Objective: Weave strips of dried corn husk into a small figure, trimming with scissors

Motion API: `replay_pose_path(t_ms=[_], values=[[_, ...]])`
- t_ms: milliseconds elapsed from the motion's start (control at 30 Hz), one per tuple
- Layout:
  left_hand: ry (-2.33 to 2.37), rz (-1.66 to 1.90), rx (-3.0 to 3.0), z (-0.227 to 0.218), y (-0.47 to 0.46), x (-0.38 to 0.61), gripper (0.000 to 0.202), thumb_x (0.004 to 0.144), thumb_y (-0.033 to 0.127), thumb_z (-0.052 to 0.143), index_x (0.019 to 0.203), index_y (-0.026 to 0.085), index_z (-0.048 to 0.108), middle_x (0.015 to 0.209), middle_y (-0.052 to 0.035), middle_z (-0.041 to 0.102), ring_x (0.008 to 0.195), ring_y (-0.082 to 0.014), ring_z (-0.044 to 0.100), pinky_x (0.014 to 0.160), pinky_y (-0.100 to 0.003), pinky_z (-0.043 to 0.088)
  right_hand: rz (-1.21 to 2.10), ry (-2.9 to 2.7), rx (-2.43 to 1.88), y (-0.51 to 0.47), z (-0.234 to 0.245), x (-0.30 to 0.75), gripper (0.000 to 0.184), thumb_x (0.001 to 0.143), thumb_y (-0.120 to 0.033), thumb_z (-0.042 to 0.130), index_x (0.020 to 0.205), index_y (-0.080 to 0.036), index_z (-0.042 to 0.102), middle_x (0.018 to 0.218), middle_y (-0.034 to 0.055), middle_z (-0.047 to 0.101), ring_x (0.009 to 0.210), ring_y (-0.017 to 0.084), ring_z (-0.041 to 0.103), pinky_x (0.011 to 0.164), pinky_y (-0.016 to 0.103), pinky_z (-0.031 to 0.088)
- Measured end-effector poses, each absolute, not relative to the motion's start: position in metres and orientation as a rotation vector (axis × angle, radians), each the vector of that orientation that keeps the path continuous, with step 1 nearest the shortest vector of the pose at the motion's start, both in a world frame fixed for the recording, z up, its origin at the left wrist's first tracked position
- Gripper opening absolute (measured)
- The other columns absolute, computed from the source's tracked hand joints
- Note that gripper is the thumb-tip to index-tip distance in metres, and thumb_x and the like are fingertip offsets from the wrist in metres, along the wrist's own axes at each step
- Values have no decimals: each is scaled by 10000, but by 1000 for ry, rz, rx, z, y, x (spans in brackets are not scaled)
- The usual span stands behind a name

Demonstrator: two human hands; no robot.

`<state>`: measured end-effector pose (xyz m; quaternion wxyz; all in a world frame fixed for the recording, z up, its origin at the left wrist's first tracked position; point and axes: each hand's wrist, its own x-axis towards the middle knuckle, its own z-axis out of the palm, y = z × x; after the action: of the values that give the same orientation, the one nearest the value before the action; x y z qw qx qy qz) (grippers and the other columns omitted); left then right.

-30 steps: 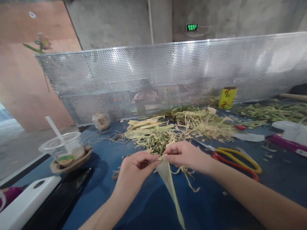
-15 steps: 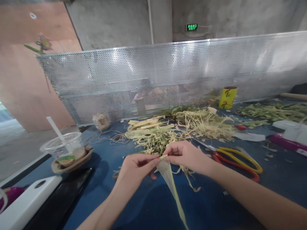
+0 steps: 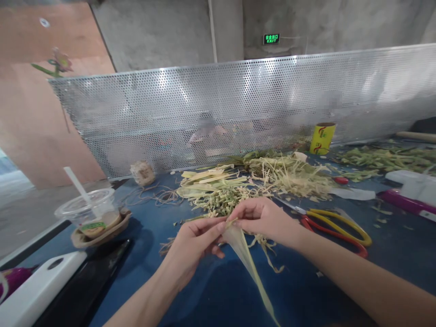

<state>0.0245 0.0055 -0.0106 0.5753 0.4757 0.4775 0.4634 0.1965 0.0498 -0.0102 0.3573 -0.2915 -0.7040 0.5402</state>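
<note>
Both hands pinch the top end of a long pale green leaf strip [image 3: 250, 265] above the blue table [image 3: 211, 295]. My left hand [image 3: 194, 245] grips the strip's tip from the left with thumb and fingers closed. My right hand [image 3: 262, 220] pinches the same tip from the right. The strip hangs down toward me and narrows to a point. Just behind the hands lies a pile of cut leaf strips [image 3: 218, 190].
Yellow and red scissors [image 3: 335, 225] lie right of my right hand. A plastic cup with a straw [image 3: 90, 211] stands at the left, a twine ball [image 3: 143, 172] and yellow roll [image 3: 322, 138] by the perforated metal screen [image 3: 238, 104]. More shredded leaves [image 3: 293, 175] lie behind.
The hands have drawn slightly closer together at the strip's tip. The hanging strip has swung a little to the right and narrowed.
</note>
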Motion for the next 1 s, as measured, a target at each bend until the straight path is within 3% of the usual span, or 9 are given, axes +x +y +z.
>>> replay_pose_path(t_ms=[200, 333, 433, 633, 867, 1000], values=[[1164, 1166, 1242, -13, 5, 22, 222, 608, 273, 712, 779, 131, 717, 686, -55, 672, 474, -74, 505, 452, -201, 439, 1469, -1849, -750, 51, -11, 197, 140, 704, -200, 613, 834, -152, 635, 679, 3, 614, 523, 48, 510, 486, 164, 402], [1247, 1207, 1346, -13, 5, 21, 194, 594, 261, 716, 746, 141, 714, 554, -11, 630, 402, -64, 477, 434, -201, 419, 1494, -1823, -807, 50, -8, 197, 235, 694, -186, 625, 923, -168, 577, 725, 11, 618, 537, 54, 524, 498, 167, 419], [1290, 1244, 1406, -13, 4, 21, 184, 591, 254, 712, 744, 154, 717, 504, 8, 597, 393, -60, 452, 421, -192, 399, 1504, -1849, -851, 48, -6, 196, 195, 692, -197, 620, 879, -164, 572, 741, 16, 616, 576, 63, 530, 503, 168, 410], [1400, 1284, 1558, -10, 2, 22, 163, 589, 268, 701, 725, 181, 730, 598, -16, 637, 399, -56, 416, 393, -189, 365, 1531, -1874, -887, 47, -6, 195, 156, 634, -144, 643, 759, -137, 549, 682, 3, 591, 625, 77, 545, 611, 209, 432], [1502, 1394, 1904, -11, -5, 23, 106, 634, 257, 673, 719, 268, 735, 761, -39, 682, 689, -161, 597, 540, -211, 457, 1588, -1849, -839, 47, -6, 197, 235, 598, -173, 698, 765, -141, 536, 662, -21, 570, 616, 73, 536, 614, 215, 429], [1514, 1363, 1926, -10, -7, 23, 113, 644, 267, 668, 736, 282, 733, 764, -35, 678, 666, -151, 594, 529, -208, 457, 1574, -1845, -878, 47, -4, 197, 193, 670, -261, 666, 766, -138, 551, 604, -43, 529, 514, 40, 462, 508, 178, 374]])
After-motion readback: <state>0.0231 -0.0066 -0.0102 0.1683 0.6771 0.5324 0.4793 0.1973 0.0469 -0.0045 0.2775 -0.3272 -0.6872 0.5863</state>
